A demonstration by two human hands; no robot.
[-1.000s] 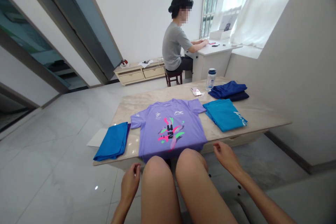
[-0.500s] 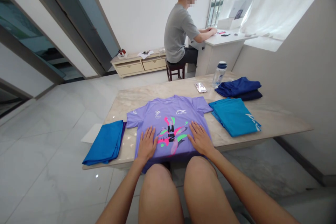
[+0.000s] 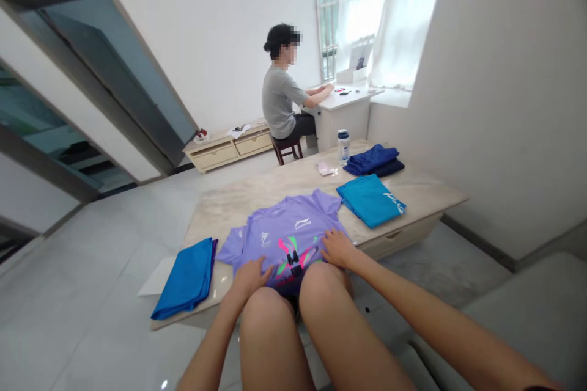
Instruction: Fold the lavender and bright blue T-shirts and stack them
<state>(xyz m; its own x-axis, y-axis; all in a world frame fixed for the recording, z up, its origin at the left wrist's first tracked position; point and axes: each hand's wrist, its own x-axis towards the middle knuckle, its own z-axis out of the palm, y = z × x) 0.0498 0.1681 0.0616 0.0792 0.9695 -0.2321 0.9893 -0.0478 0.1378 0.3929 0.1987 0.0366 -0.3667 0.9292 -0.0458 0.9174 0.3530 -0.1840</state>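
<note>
While both hands lie flat, left hand (image 3: 250, 276) and right hand (image 3: 338, 248) press spread fingers on the smooth purple T-shirt (image 3: 284, 235) at the marble table's (image 3: 238, 198) near edge; folded teal shirt (image 3: 370, 198) beyond.

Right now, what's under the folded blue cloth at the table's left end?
Under the folded blue cloth, a purple edge peeks out on the marble table; white paper shows beyond it. The rest is covered.
</note>
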